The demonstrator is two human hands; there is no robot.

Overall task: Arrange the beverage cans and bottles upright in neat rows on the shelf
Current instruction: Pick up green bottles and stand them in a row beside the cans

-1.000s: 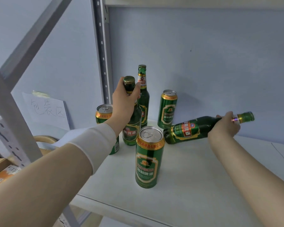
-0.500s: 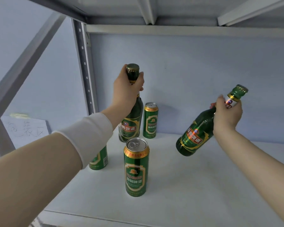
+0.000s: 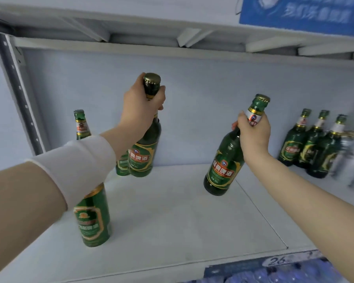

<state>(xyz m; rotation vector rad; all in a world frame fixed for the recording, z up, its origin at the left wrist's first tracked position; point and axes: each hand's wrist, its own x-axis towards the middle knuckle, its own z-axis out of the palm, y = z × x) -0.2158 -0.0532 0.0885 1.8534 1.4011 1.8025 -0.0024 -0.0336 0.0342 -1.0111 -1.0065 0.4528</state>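
L hand (image 3: 141,103) is gripping the neck of one bottle (image 3: 145,152), fingers curled tight just under the cap; it's standing near upright at the back of the shelf (image 3: 172,211). R hand (image 3: 252,135) is wrapping the neck of the 2nd bottle (image 3: 225,166), which is hanging tilted, base low over the shelf. Prob. going best by straightening it before lowering, then setting it flat next to the bottle row (image 3: 313,148) w/o bumping it.

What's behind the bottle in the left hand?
A green can stands behind the bottle that the left hand grips. Only its lower part shows; the forearm covers its top.
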